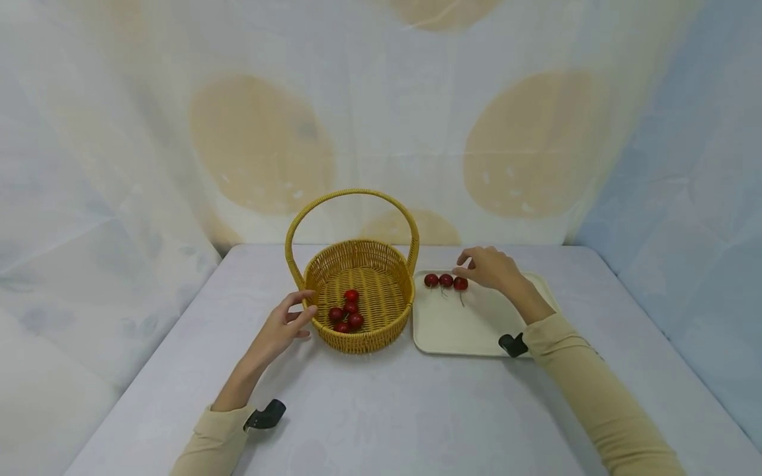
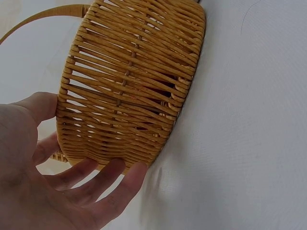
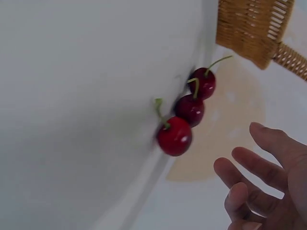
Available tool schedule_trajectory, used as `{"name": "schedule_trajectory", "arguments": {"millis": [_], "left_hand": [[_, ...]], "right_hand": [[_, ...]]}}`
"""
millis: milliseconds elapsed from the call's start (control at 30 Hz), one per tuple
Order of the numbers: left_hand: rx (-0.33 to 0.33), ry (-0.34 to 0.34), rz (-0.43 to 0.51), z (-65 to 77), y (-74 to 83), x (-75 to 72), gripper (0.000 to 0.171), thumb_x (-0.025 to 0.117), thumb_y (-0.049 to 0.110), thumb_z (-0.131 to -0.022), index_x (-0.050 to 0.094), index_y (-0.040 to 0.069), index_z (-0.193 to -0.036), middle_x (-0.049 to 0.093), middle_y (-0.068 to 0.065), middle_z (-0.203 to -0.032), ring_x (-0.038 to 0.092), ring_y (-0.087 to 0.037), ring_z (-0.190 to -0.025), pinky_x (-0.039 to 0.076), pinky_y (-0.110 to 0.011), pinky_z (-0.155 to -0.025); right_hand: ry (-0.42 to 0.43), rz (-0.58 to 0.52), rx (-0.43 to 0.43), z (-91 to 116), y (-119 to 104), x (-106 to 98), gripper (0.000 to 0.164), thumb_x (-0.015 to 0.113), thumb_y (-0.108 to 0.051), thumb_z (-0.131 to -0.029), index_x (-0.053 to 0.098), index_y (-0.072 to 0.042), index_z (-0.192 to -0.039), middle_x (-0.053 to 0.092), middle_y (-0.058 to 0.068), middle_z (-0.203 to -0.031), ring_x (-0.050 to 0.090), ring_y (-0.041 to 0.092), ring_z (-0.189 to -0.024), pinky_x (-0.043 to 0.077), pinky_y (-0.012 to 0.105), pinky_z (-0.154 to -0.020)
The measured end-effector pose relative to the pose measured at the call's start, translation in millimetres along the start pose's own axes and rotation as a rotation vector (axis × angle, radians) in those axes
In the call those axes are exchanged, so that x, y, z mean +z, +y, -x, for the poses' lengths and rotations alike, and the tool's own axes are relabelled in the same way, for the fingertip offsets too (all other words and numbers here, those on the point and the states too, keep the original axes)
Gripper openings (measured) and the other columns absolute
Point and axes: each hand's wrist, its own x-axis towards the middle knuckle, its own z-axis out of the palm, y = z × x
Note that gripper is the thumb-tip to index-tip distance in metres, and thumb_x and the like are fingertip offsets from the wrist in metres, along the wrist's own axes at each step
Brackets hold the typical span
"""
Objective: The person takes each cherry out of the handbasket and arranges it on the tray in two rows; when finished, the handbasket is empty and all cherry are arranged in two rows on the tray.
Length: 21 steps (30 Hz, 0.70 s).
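Observation:
A yellow woven basket (image 1: 363, 340) with a tall looped handle stands in the middle of the table, with several red cherries (image 1: 351, 308) inside. At its left side my left hand (image 1: 288, 325) holds the rim; in the left wrist view the thumb meets the rim and other fingers lie along the woven wall (image 2: 124, 91). Three dark red cherries with green stems sit in a row at the far left of a cream tray (image 1: 452, 334). Just beyond the rightmost cherry (image 3: 174, 136), my right hand (image 1: 491, 268) hovers with loosely bent fingers and nothing between them.
The tray stands right beside the basket, whose handle (image 1: 357, 192) arches high above it. A pale cloth covers the table (image 1: 381, 410), and patterned curtains (image 1: 393, 132) hang behind and at both sides. Dark wrist cameras (image 1: 266, 415) stick out from both sleeves.

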Motion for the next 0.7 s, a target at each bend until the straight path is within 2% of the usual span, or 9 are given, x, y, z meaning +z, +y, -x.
{"name": "schedule_trajectory", "arguments": {"millis": [367,700], "left_hand": [[0.0,0.005,0.005,0.9,-1.9,0.2,0.057,0.057,0.041,-0.099,0.04,0.012,-0.145,0.038,-0.019,-0.148,0.053,-0.042,-0.127,0.06,-0.044,-0.083],[-0.003,0.001,0.003,0.5,-2.6,0.5,0.058,0.057,0.041,-0.099,0.04,0.011,-0.145,0.038,-0.02,-0.148,0.053,-0.042,-0.127,0.06,-0.046,-0.084]], "right_hand": [[0.012,0.012,-0.091,8,-44,-11,0.035,0.066,-0.039,-0.093,0.067,-0.013,-0.116,0.075,0.006,-0.094,0.067,0.016,-0.071,0.054,0.034,-0.06],[0.034,0.015,-0.178,11,-78,-1,0.032,0.066,-0.04,-0.093,0.069,-0.015,-0.113,0.074,-0.001,-0.087,0.065,0.012,-0.068,0.051,0.029,-0.056]]}}
